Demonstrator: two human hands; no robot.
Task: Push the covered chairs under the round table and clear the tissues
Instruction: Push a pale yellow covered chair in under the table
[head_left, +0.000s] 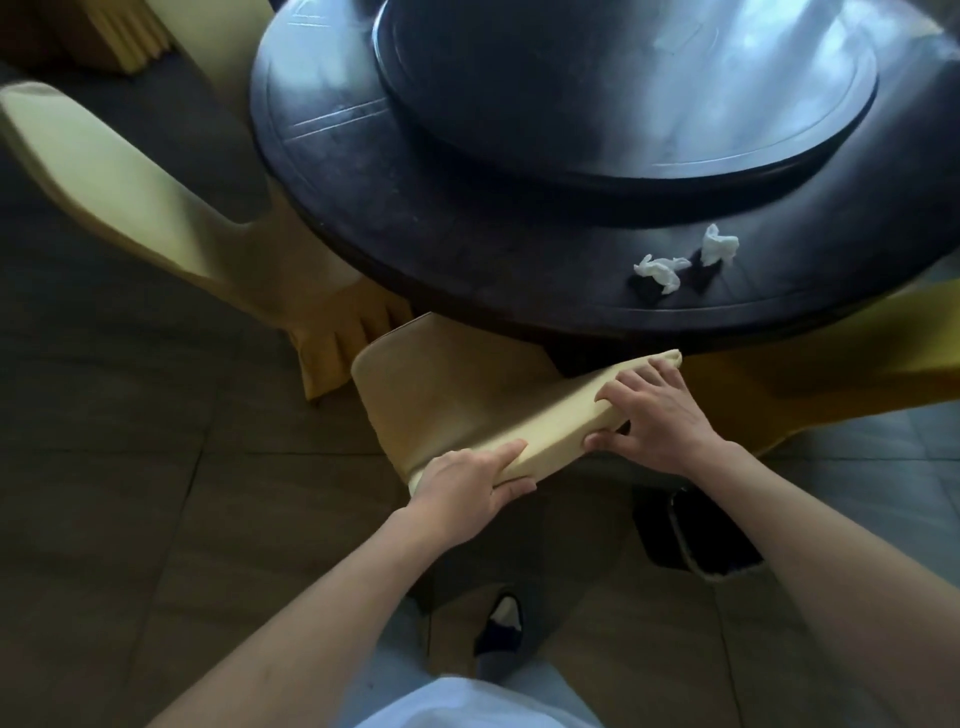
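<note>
A chair in a pale yellow cover (447, 395) stands right in front of me, its seat partly under the dark round table (415, 234). My left hand (467, 486) grips the left end of its backrest top, thumb behind and fingers over the front. My right hand (654, 415) grips the right end the same way. Two crumpled white tissues lie on the table's near rim: one (658, 271) to the left, one (718, 245) just right of it.
A raised lazy Susan (623, 88) fills the table's middle. A second covered chair (156, 197) stands at the left, its seat under the table. More yellow cover (831, 374) shows at the right. A dark bin (696, 535) sits on the tiled floor by my right arm.
</note>
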